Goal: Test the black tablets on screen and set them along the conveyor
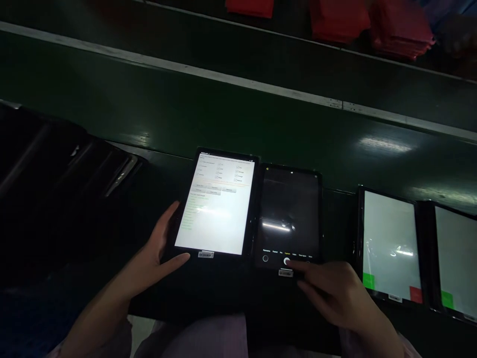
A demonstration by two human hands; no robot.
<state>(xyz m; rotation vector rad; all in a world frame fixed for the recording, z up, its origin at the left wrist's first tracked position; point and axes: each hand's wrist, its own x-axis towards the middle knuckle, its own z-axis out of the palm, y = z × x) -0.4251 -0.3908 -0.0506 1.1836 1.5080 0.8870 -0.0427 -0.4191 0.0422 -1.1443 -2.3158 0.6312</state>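
Holding the near left corner of a bright tablet (216, 214) with the left hand (154, 256), grip clamped on it: thumb along the near edge, fingers at the left edge and partly hidden. Touching the white button (285, 260) near the bottom of a dark tablet (290, 209) with the index finger of the right hand (337, 291); grasping nothing there, grip apart, thumb below the fingertip. Lying just beside each other in the middle of the scene, bright tablet left and dark tablet right, each bearing a small label at its near edge. Showing ticked boxes, grey buttons and green text on the bright screen; reflecting a lamp on the dark one. To the right, seen with green corner squares, a pale tablet (391, 243) and a cut-off tablet (458, 258). Piled on the left, dark cases (44, 149). Stacked at far right, beyond the green surface (223, 112), red sheets (402, 32).
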